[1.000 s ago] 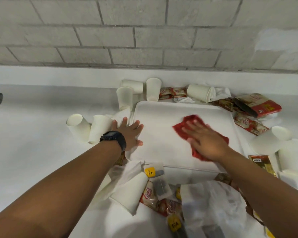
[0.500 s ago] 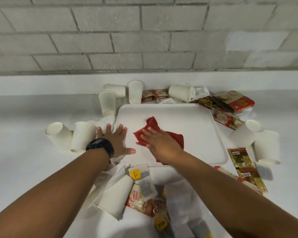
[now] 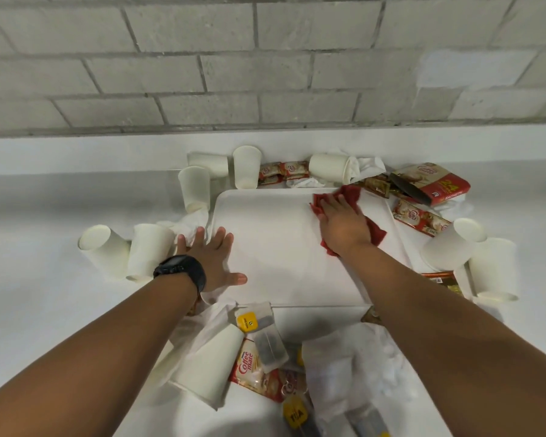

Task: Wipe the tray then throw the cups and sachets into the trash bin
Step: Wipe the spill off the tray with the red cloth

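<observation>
At the far left of the counter (image 3: pixel 44 279), two paper cups (image 3: pixel 125 250) lay tipped beside each other, just beside my left wrist. My left hand (image 3: pixel 210 258) lay flat with fingers spread, pressing the near-left edge of the white tray (image 3: pixel 271 247) and gripping nothing. More cups (image 3: pixel 221 176) stood or lay behind the tray's far-left corner, and another cup (image 3: pixel 207 367) lay on its side near me among creamer sachets (image 3: pixel 259 370) and tea bags (image 3: pixel 267 335) (a fair mess). Further right, my right hand (image 3: pixel 342 223) pressed the red cloth (image 3: pixel 352 197) against the tray's far-right corner, fingers fairly straight over it, not curled round. Beyond that lay a red sachet box (image 3: pixel 435 182), loose sachets (image 3: pixel 420 217) and two more cups (image 3: pixel 473 253) at the right.

I judged the wiping was under way and the clearing not begun; no trash bin showed. The risk was the cloth overshooting the rim, since the cup (image 3: pixel 331 168) and sachets lay just beyond that corner, and a hard stroke could scatter them or skid the tray if my left hand eased off.
</observation>
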